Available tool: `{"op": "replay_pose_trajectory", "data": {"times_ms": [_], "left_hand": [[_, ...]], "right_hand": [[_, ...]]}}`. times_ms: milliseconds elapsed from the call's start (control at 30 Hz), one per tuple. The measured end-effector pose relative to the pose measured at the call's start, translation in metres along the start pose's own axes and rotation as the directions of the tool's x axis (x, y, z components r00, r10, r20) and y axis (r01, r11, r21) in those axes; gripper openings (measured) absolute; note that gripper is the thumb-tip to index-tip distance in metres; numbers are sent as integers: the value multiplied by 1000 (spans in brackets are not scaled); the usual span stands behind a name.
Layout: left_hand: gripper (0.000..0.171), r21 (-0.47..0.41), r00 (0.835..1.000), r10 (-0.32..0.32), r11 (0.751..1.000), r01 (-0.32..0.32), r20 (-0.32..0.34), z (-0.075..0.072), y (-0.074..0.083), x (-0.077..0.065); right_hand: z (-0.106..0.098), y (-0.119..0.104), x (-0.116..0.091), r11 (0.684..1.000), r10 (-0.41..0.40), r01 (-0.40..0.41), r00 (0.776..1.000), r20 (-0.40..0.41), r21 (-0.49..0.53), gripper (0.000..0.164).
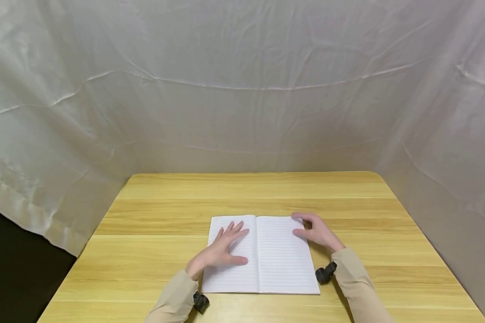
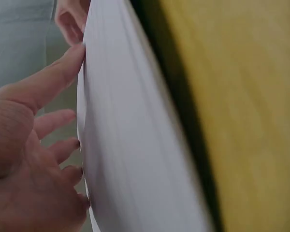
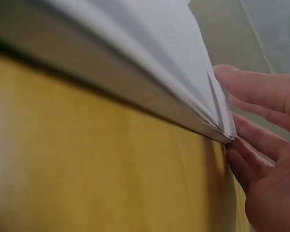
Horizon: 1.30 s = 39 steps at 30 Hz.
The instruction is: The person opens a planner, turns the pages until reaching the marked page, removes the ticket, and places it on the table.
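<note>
An open notebook point(image 1: 284, 260) with blank ruled pages lies flat, its centre fold running away from me. My left hand point(image 1: 222, 251) spreads over the left page, fingers apart and thumb pointing toward the fold. In the left wrist view, the fingertips of that hand point(image 2: 34, 130) meet the paper. At the upper right corner of the right page is my right hand point(image 1: 317, 231), its thumb and index finger extending over the margin. The right wrist view shows the right thumb point(image 3: 251, 87) at the page surface, and other fingers beside the notebook's edge and corner.
The notebook lies on a wood-grain table point(image 1: 165, 215) with rounded far corners. Pale grey cloth point(image 1: 242, 112) hangs behind the table and along both sides. A dark area point(image 1: 16, 269) shows at the lower left. Each wrist carries a small black camera point(image 1: 325, 272).
</note>
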State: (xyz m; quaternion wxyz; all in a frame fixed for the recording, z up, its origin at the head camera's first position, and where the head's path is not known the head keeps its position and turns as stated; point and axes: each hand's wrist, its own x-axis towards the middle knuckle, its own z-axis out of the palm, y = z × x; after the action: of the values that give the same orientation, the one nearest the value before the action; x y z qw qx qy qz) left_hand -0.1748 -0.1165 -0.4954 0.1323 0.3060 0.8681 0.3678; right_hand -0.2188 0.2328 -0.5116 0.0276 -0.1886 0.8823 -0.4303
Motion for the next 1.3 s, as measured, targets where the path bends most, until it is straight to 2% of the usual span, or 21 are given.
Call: {"op": "replay_pose_trajectory", "data": {"times_ms": [200,367,600,800,1033,1300], "left_hand": [[88,31,994,-14,999,11,109,1,3,0],[91,58,987,-49,997,41,150,0,3,-2],[93,84,981,-85,994,71,172,-1,3,-2],[94,87,980,-91,993,77,178,-1,4,-2],[94,96,978,-100,992,84,182,-2,4,-1],[94,103,978,-102,991,84,181,-3,6,-1]], "right_hand": [[-1,-3,6,984,24,-26,1000,-16,-179,54],[-2,-2,8,969,61,-64,998,-20,-237,54],[-2,0,9,973,57,-67,997,-52,-223,46],[-3,-1,10,987,59,-76,991,-119,-143,30],[-4,-2,13,987,129,-144,974,-186,-70,12],[-3,-5,13,990,96,-116,972,-214,-84,18]]}}
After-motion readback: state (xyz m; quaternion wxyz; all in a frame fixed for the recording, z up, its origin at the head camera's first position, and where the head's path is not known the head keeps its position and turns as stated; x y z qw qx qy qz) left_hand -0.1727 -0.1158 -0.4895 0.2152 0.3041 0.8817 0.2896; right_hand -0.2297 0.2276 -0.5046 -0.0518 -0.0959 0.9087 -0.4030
